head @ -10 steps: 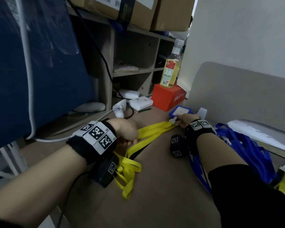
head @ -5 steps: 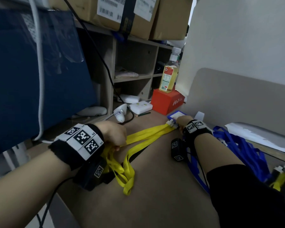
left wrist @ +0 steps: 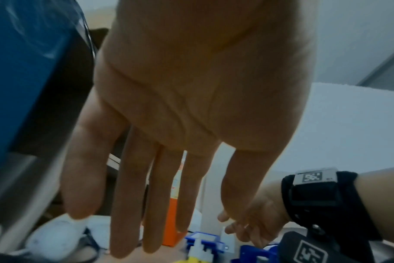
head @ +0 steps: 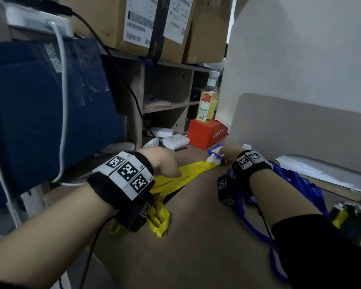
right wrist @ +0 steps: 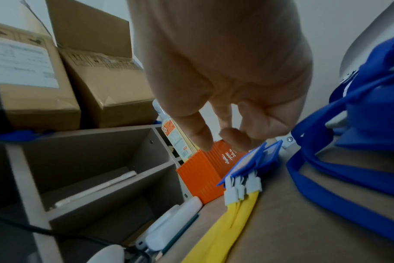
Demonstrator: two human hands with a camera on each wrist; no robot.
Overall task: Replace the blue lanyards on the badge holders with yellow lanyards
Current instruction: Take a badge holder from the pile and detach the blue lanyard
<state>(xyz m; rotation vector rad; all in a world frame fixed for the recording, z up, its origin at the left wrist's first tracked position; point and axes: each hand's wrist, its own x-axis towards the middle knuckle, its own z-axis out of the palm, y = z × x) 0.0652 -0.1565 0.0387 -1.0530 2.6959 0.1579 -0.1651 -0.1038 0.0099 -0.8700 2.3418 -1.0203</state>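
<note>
Here both hands (head: 198, 161) hover over yellow lanyards (head: 183, 176).

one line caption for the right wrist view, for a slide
Right hand hovering over blue badge holders already clipped to yellow lanyards on the desk.

Brown desk top (head: 196, 236) carries: yellow lanyards (head: 181, 177) stretched flat, white clips at the blue badge holders (head: 214, 150); heap of blue lanyards (head: 296, 184) at right; orange box (head: 206, 133) near the back, bottle (head: 207, 101) standing on it; white adapters (head: 175, 140) and a pencil (right wrist: 180, 236) beside the shelf unit (head: 165, 94).
</note>
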